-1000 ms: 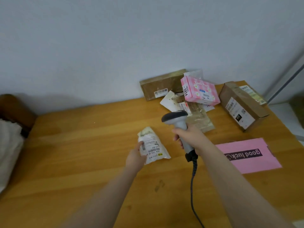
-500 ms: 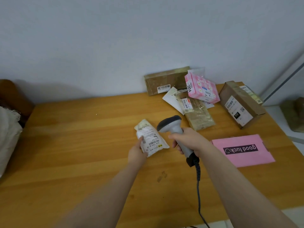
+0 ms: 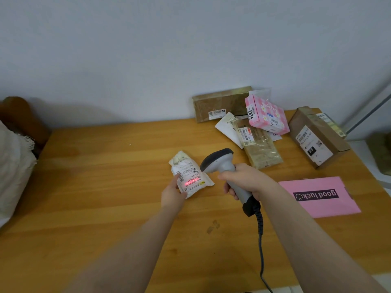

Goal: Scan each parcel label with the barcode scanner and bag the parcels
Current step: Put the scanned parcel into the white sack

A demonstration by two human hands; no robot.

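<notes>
My left hand (image 3: 172, 193) holds a small white parcel (image 3: 188, 173) by its near left corner, label facing up, just above the wooden table (image 3: 105, 187). My right hand (image 3: 246, 180) grips the grey barcode scanner (image 3: 224, 168), its head pointing left at the parcel. A red scan line glows across the label's barcode. The scanner's cable (image 3: 262, 246) hangs down toward the table's front edge. A flat pink bag (image 3: 319, 196) printed "good luck" lies to the right of my right arm.
More parcels crowd the back right: a long brown box (image 3: 220, 104) against the wall, a pink flowered box (image 3: 266, 115), a clear-wrapped tan packet (image 3: 259, 146), a white envelope (image 3: 227, 129) and a brown carton (image 3: 315, 136). White cloth (image 3: 12, 166) lies at the left edge.
The scanner head has swung left and down toward the parcel, and a red scan line now shows on the label. My left hand has tilted the parcel up slightly.
</notes>
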